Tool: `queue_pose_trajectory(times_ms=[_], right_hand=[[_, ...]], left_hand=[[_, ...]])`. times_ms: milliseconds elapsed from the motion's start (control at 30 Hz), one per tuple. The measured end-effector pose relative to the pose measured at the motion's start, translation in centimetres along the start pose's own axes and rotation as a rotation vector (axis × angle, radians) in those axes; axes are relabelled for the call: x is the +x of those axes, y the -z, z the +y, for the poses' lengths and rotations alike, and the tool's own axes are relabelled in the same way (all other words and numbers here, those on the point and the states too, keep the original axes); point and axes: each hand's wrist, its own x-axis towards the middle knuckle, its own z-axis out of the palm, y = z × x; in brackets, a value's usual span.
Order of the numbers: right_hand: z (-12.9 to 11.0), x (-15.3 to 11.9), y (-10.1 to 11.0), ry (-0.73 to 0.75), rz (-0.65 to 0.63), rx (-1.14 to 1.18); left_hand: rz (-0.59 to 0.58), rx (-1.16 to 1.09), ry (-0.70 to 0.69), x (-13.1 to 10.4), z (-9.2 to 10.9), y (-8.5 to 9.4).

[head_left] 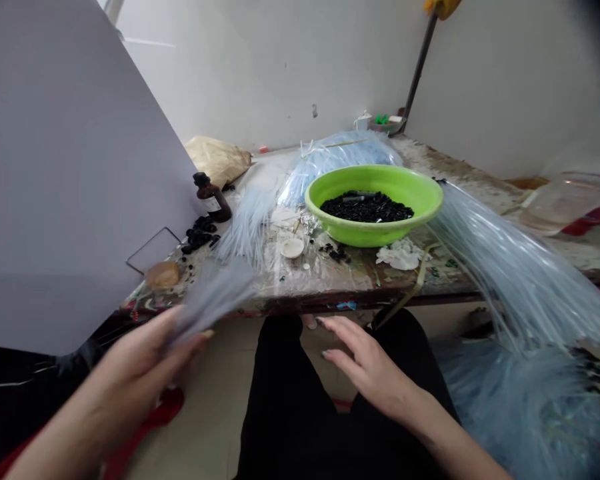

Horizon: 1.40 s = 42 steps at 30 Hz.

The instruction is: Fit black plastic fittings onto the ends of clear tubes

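My left hand (155, 357) is closed around a bundle of thin translucent plastic tubes (220, 290), blurred by motion, whose far ends fan out over the table's front edge. Over my lap, my right hand (367, 363) holds nothing; its fingers are stretched and apart. Beyond it on the table stands a green basin (375, 233) with many small black pieces (365, 208) inside. Another bunch of clear tubes (250, 220) lies on the tabletop past my left hand, and a larger bundle of tubes (525, 260) hangs over the edge at the right.
A brown bottle (215, 203) and black pieces (199, 235) sit at the left beside a grey panel (80, 167). A white round lid (293, 248) and crumpled white tissue (401, 255) lie near the basin. More tubes (535, 413) are piled low at the right.
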Motion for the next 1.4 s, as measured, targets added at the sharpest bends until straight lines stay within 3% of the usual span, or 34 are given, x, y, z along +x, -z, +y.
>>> queue_pose_trajectory(times_ms=[67, 200, 300, 400, 533, 733, 833, 933, 1033, 1167, 1233, 1333, 1400], right_hand=[[0.4, 0.1, -0.5, -0.064, 0.032, 0.172], [0.9, 0.4, -2.1, -0.240, 0.028, 0.530], [0.8, 0.6, -3.1, -0.292, -0.011, 0.756], [0.3, 1.0, -3.6, -0.322, 0.003, 0.911], [0.4, 1.4, -3.9, -0.458, 0.103, 0.986], [1.0, 1.6, -4.5, -0.471, 0.063, 1.059], [1.2, 1.8, -4.3, -0.468, 0.037, 0.974], [2.1, 2.5, -2.6, -0.396, 0.072, 0.883], [3.3, 3.5, 0.5, -0.243, 0.180, 0.747], [3.6, 4.7, 4.1, -0.082, 0.202, 0.543], [3.0, 5.0, 4.6, -0.019, 0.134, 0.397], [2.4, 5.2, 4.1, 0.035, -0.141, 0.148], [2.4, 5.2, 3.8, 0.025, -0.232, 0.070]], left_hand=[[-0.199, 0.103, 0.033, 0.9, -1.4, -2.5], [-0.533, -0.227, 0.251, 1.4, -4.2, -9.2], [-0.671, -0.475, 0.387, 0.8, -5.9, -13.1], [-0.765, -0.652, 0.440, 0.1, -7.1, -15.3], [-0.908, -0.777, 0.466, -0.1, -7.6, -16.2], [-1.104, -0.719, 0.347, 1.0, -8.0, -16.3], [-1.107, -0.710, 0.322, 1.5, -8.3, -16.9], [-1.055, -0.783, 0.411, 1.8, -8.6, -17.5], [-1.036, -0.789, 0.462, 2.0, -8.7, -17.6], [-1.149, -0.695, 0.432, 2.5, -8.4, -17.6], [-1.218, -0.670, 0.436, 2.7, -8.2, -17.9], [-1.276, -0.632, 0.436, 2.9, -8.1, -18.5], [-1.281, -0.632, 0.426, 2.9, -8.3, -18.7]])
